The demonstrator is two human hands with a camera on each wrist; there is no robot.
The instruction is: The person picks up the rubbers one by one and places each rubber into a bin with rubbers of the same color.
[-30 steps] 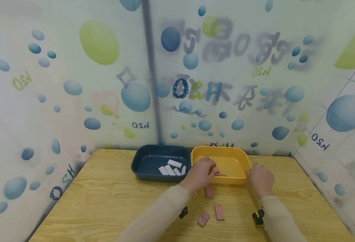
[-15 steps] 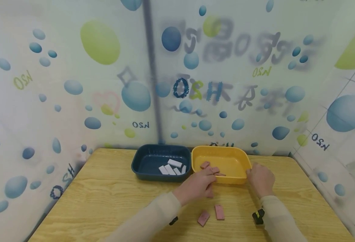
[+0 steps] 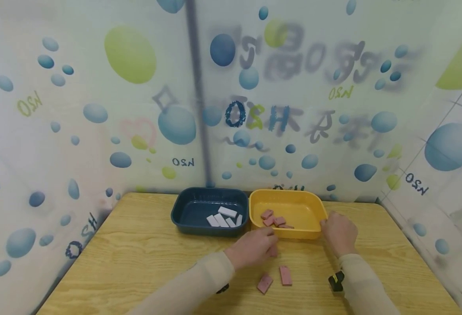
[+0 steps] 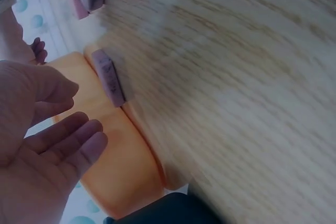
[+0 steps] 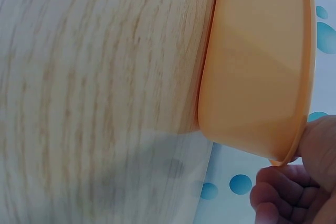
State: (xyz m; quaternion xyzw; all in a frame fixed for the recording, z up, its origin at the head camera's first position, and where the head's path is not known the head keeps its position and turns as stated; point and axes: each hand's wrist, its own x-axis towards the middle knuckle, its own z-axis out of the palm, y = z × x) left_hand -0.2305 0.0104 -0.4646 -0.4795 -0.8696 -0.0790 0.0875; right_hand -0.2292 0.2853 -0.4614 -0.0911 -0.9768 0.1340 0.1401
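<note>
My left hand (image 3: 252, 247) hovers in front of the yellow tray (image 3: 294, 235), its fingers loosely bent and nothing between them. Just beyond its fingertips lies a small pink rectangular block (image 4: 108, 77), close to the tray's front wall and partly covered by the hand in the head view. Two more pink blocks, one tilted (image 3: 265, 283) and one straighter (image 3: 286, 275), lie nearer on the table. Inside the tray several pink blocks (image 3: 269, 220) sit at the front left. My right hand (image 3: 339, 232) pinches the tray's right rim between thumb and curled fingers, also seen in the right wrist view.
A dark blue tray (image 3: 185, 225) holding several white blocks (image 3: 220, 221) stands against the left side of the yellow one. Both trays are at the back of the wooden table (image 3: 128, 253), before a patterned wall (image 3: 144, 87).
My left hand let go of a pink block inside the yellow tray, then drew back over the rim toward the block in front. The right hand stays on the rim.
</note>
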